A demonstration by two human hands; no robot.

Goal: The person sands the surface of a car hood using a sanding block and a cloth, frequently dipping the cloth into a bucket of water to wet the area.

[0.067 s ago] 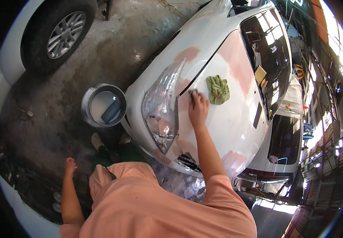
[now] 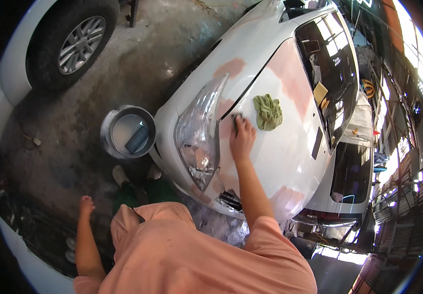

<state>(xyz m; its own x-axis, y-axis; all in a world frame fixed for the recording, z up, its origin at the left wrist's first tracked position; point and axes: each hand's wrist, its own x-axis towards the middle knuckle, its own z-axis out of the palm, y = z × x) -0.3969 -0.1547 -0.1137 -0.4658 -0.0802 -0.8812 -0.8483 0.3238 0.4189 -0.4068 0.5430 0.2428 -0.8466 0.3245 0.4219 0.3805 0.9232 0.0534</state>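
My right hand (image 2: 242, 134) is closed on a small dark block (image 2: 237, 119) against the white car's hood (image 2: 285, 152), beside the dark seam near the headlight (image 2: 196, 132). Pinkish filler patches (image 2: 290, 73) mark the hood and fender. A crumpled green cloth (image 2: 267, 111) lies just to the right of my fingers. My left hand (image 2: 86, 206) hangs low at the left, fingers slightly bent and apart, with nothing seen in it.
A metal bucket (image 2: 150, 132) of cloudy water, with a blue-grey block (image 2: 136, 139) inside, sits left of the car's front. Another car's wheel (image 2: 79, 46) is at upper left. My feet (image 2: 120, 176) stand near the bumper. A cluttered metal-walled workshop (image 2: 402, 196) lines the right.
My right hand has shifted slightly toward me and left along the hood, the dark block moving with it. The view has shifted very slightly.
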